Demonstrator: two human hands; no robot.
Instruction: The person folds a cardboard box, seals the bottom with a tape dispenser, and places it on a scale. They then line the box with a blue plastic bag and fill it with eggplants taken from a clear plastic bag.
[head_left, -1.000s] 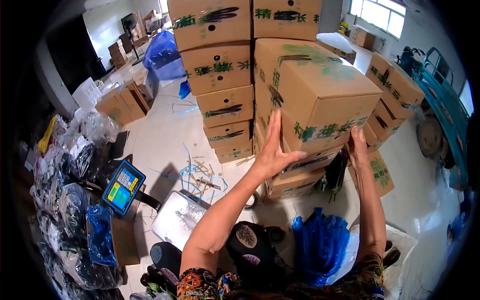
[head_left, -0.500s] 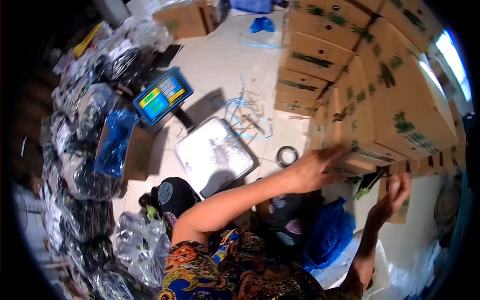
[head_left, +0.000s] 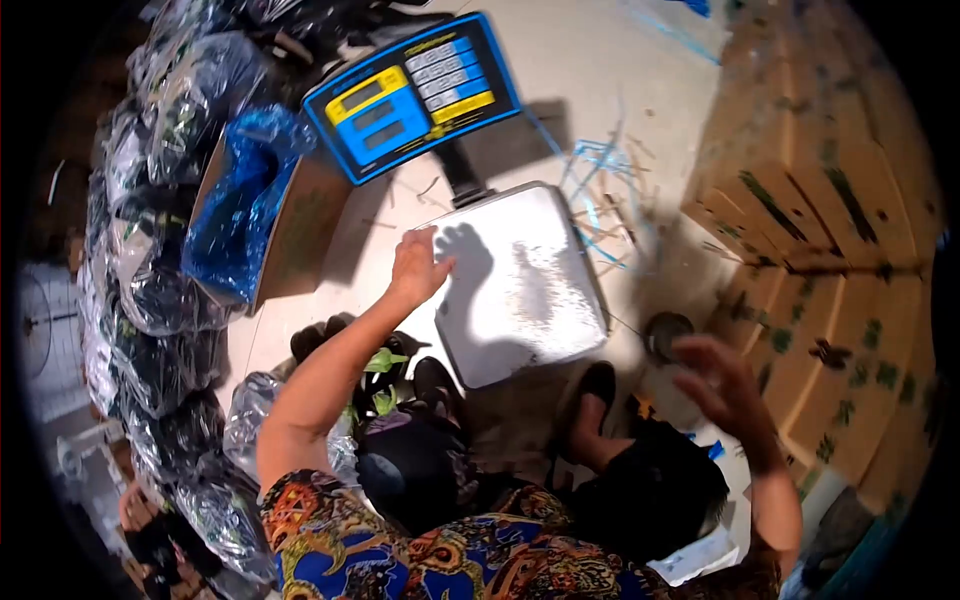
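Note:
My left hand (head_left: pixel 420 270) is open, with its thumb apart from the fingers and nothing in them. It hovers at the left edge of the platform scale's white plate (head_left: pixel 530 280), and its shadow falls across the plate. Behind the plate stands the scale's blue and yellow display (head_left: pixel 410 95), its keypad facing me. My right hand (head_left: pixel 722 390), slightly blurred, is held up empty with spread fingers, over the floor between my knee and the cardboard cartons (head_left: pixel 820 350). Beside my left leg, dark produce with green stems (head_left: pixel 383 368) shows partly under my forearm.
Clear bags of dark produce (head_left: pixel 170 270) are piled along the left. A carton lined with a blue plastic bag (head_left: pixel 235 230) stands beside them. Cut strap scraps (head_left: pixel 605 195) litter the floor behind the scale, and a tape roll (head_left: pixel 667 335) lies to its right. Another person's hand (head_left: pixel 133 508) appears lower left.
My view has turned left and closer to the scale. My left hand has swung from the cartons to the scale plate. My right hand has opened from a curled shape.

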